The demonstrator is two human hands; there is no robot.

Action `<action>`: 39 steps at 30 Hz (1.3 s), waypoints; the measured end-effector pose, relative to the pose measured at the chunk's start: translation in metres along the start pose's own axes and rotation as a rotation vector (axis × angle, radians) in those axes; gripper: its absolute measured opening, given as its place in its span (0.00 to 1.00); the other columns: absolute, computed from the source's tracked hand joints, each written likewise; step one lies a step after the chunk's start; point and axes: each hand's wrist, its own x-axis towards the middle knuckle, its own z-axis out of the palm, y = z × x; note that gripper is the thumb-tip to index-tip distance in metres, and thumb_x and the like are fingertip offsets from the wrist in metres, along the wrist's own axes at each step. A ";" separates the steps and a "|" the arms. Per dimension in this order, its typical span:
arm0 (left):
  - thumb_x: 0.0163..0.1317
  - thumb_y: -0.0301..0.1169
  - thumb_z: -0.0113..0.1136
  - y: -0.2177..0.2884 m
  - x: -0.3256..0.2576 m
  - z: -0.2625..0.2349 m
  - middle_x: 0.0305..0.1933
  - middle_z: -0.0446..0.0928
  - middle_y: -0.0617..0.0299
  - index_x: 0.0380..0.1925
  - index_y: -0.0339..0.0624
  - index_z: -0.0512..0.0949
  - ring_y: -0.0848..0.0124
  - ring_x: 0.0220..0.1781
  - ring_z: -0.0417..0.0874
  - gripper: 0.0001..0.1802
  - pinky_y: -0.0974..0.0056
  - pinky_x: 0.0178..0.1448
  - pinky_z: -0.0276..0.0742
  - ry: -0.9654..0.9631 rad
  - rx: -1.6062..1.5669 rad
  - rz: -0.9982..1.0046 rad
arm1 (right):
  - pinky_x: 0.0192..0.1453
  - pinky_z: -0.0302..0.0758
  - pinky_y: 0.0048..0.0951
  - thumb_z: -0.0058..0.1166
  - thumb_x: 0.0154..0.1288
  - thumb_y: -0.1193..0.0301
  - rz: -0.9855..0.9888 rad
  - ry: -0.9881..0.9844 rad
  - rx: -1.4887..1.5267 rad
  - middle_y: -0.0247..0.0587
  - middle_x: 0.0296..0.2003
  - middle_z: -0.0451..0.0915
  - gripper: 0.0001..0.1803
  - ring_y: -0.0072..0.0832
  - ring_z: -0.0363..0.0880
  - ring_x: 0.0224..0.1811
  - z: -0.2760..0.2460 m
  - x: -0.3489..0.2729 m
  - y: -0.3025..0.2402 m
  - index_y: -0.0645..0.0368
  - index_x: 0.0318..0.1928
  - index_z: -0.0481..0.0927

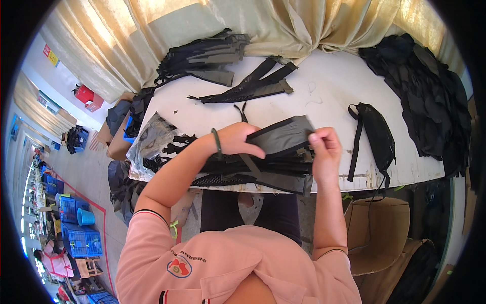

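A dark grey fabric strip with black edging is stretched between my hands above the near edge of the white table. Its left end lies in the grip of my left hand, thumb in front. At the right end, my right hand pinches the strip between thumb and fingers. Beneath lies a pile of similar black and grey strips, some with mesh, partly hidden by my hands and left forearm. A black cord end sticks up just beyond my left hand.
Two black mesh strips lie farther back on the white table. A stack of strips sits back left, a clear plastic bag at left. To the right are a curved black piece with straps and a black fabric heap. An open cardboard box stands below.
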 end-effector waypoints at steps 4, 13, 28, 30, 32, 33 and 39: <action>0.51 0.49 0.67 -0.036 -0.014 -0.056 0.24 0.76 0.54 0.29 0.34 0.76 0.66 0.27 0.76 0.25 0.60 0.34 0.72 -0.056 0.405 -0.147 | 0.36 0.64 0.15 0.57 0.62 0.76 -0.063 0.155 -0.063 0.25 0.25 0.71 0.07 0.13 0.64 0.29 -0.030 0.014 0.006 0.58 0.29 0.73; 0.50 0.48 0.67 -0.132 0.034 -0.075 0.49 0.74 0.50 0.44 0.45 0.75 0.54 0.51 0.76 0.27 0.57 0.55 0.72 0.199 0.672 -0.430 | 0.30 0.73 0.36 0.61 0.58 0.65 0.113 -0.043 -1.057 0.46 0.21 0.76 0.13 0.41 0.76 0.23 -0.047 -0.006 0.069 0.61 0.32 0.73; 0.60 0.36 0.56 -0.208 0.090 -0.067 0.41 0.79 0.58 0.44 0.48 0.76 0.58 0.47 0.79 0.12 0.51 0.53 0.71 0.496 1.139 -0.341 | 0.43 0.70 0.35 0.60 0.58 0.74 -0.213 0.134 -0.918 0.43 0.34 0.75 0.08 0.38 0.74 0.35 -0.040 0.001 0.024 0.62 0.37 0.75; 0.62 0.35 0.54 -0.183 0.091 -0.076 0.35 0.79 0.58 0.42 0.46 0.76 0.59 0.41 0.80 0.10 0.54 0.47 0.73 0.513 0.963 -0.358 | 0.43 0.72 0.28 0.55 0.62 0.76 -0.333 0.081 -0.849 0.41 0.33 0.76 0.05 0.30 0.75 0.34 -0.029 0.005 0.016 0.64 0.38 0.74; 0.64 0.34 0.52 -0.141 0.085 -0.085 0.30 0.79 0.57 0.40 0.44 0.76 0.61 0.35 0.81 0.09 0.57 0.42 0.75 0.525 0.779 -0.360 | 0.42 0.74 0.26 0.54 0.63 0.77 -0.120 0.020 -0.570 0.40 0.33 0.77 0.04 0.27 0.76 0.35 -0.018 0.001 0.021 0.64 0.38 0.75; 0.65 0.34 0.51 -0.117 0.077 -0.087 0.27 0.78 0.58 0.39 0.41 0.75 0.64 0.30 0.79 0.09 0.60 0.37 0.74 0.474 0.272 -0.323 | 0.41 0.76 0.25 0.53 0.64 0.78 0.087 -0.043 -0.290 0.39 0.34 0.78 0.04 0.25 0.78 0.35 -0.011 -0.002 0.022 0.65 0.39 0.76; 0.64 0.32 0.50 0.011 -0.013 -0.066 0.21 0.74 0.58 0.33 0.34 0.73 0.73 0.19 0.73 0.10 0.66 0.31 0.73 0.167 -0.904 -0.064 | 0.55 0.75 0.37 0.44 0.71 0.55 0.614 -0.327 0.573 0.52 0.49 0.75 0.27 0.35 0.78 0.48 0.039 0.004 0.046 0.65 0.58 0.64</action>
